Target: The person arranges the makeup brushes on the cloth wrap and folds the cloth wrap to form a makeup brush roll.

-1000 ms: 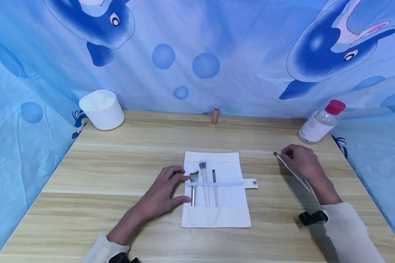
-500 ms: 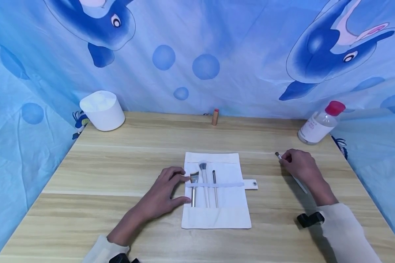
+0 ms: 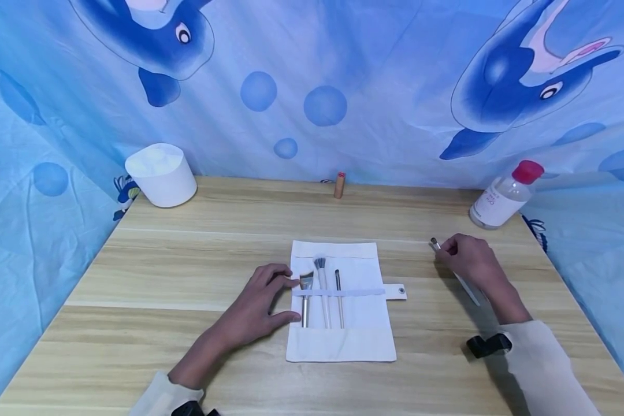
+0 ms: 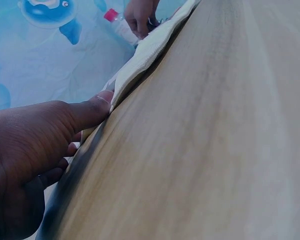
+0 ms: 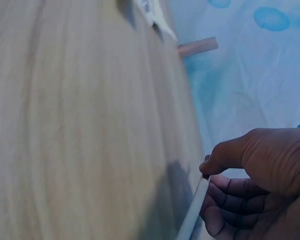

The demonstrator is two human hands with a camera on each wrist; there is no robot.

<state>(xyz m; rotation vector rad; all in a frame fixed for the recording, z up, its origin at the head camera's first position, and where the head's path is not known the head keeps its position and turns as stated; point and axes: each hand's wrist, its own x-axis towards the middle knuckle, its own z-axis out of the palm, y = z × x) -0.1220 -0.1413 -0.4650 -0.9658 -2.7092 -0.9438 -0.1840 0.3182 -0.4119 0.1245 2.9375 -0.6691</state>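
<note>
On the table lies an unrolled white cloth brush roll point(image 3: 366, 341), a lilac band running across it. Tucked under the band are a flat wide brush point(image 3: 305, 306), a fluffy white-handled brush point(image 3: 323, 286) and a thin dark-tipped brush point(image 3: 339, 289). My left hand point(image 3: 255, 303) rests at the roll's left edge, thumb and index finger spread along it; in the left wrist view the thumb tip point(image 4: 102, 102) touches the cloth edge. To the right of the roll, my right hand point(image 3: 473, 263) pinches a slim white makeup brush point(image 5: 194, 212), its dark bristles pointing away to the back left.
At the back left stands a white round container point(image 3: 163, 182). A small brown tube with a red top point(image 3: 340, 186) is at the back middle, and a clear bottle with a red cap point(image 3: 499, 202) at the back right. The roll's snap tab point(image 3: 396, 292) sticks out rightward. A blue dolphin-print curtain point(image 3: 385, 144) borders the table.
My right hand has shifted slightly with the brush and now grips it closer to the bristles. The left hand and the brush roll have stayed in place.
</note>
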